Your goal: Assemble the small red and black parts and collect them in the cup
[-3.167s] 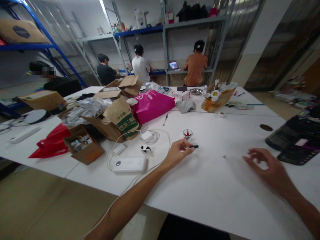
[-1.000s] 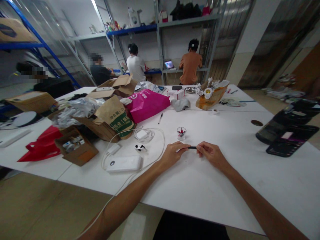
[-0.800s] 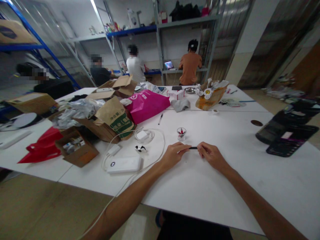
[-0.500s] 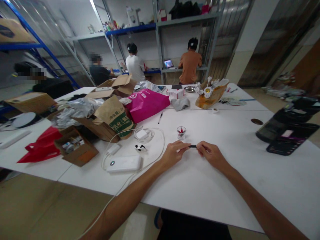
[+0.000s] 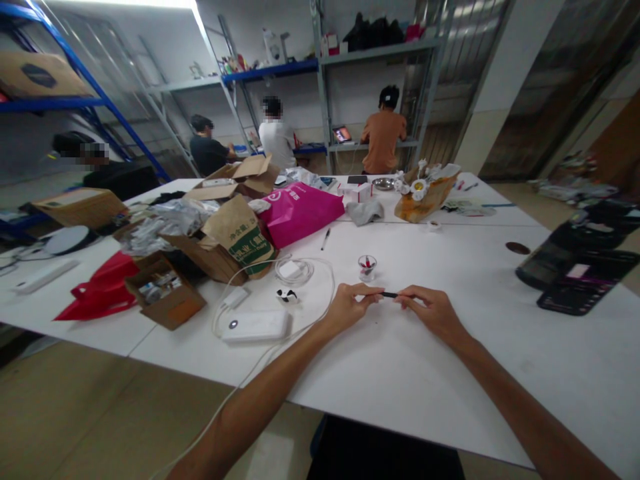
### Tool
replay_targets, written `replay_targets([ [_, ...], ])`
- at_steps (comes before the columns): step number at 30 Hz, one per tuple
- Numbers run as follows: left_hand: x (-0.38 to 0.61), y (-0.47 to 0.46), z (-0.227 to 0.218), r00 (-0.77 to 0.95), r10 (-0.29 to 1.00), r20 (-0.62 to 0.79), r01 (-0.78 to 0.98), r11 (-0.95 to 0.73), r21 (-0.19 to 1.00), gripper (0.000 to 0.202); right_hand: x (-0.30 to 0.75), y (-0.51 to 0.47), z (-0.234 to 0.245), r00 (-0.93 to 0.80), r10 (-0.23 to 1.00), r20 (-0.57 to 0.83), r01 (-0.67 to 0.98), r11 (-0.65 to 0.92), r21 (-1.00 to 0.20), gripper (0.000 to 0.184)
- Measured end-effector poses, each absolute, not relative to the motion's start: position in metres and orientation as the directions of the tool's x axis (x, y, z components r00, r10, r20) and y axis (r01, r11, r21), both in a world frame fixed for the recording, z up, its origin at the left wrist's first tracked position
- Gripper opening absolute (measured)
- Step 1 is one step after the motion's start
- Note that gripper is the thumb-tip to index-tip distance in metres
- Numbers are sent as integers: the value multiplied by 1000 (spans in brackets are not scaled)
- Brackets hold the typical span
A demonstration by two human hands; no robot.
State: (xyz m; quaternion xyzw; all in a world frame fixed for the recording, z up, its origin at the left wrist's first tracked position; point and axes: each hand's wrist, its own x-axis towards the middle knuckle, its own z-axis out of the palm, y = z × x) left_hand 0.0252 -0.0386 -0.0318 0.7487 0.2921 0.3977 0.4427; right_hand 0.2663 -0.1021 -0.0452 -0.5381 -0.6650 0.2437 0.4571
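A thin black rod [image 5: 389, 295] is stretched level between my two hands, above the white table; its kind is not clear. My left hand [image 5: 351, 305] pinches one end of it between thumb and fingers. The other end is in the fingertips of my right hand [image 5: 429, 308]. Both ends are covered by the fingers. Just beyond my left hand stands a small clear cup [image 5: 367, 268] with small red and dark items in it. A tiny dark speck lies on the table below my hands.
Left of my hands are a white power bank [image 5: 260, 326] with a looping cable and a black-and-white item [image 5: 287, 296]. Farther off are a pen [image 5: 325, 239], a magenta bag [image 5: 305, 213] and cardboard boxes. A phone [image 5: 587, 283] leans at the right. Several people sit beyond.
The view has shifted slightly, so the scene sits a little farther right. Both hands still grip the black rod, and my right hand's fingers are straighter at its end.
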Motion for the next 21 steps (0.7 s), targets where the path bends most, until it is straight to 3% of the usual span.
replay_targets([
  [9, 25, -37, -28, 546, 821, 170, 133, -285, 949, 27, 265, -105, -39, -34, 907, 419, 517, 375, -769, 36],
  [19, 26, -42, -27, 516, 746, 421, 54, -519, 853, 19, 268, -104, -44, -97, 956, 277, 546, 284, -788, 51],
  [21, 27, -43, -26, 506, 749, 427, 65, -527, 848, 19, 266, -104, -45, -67, 962, 265, 517, 261, -816, 45],
])
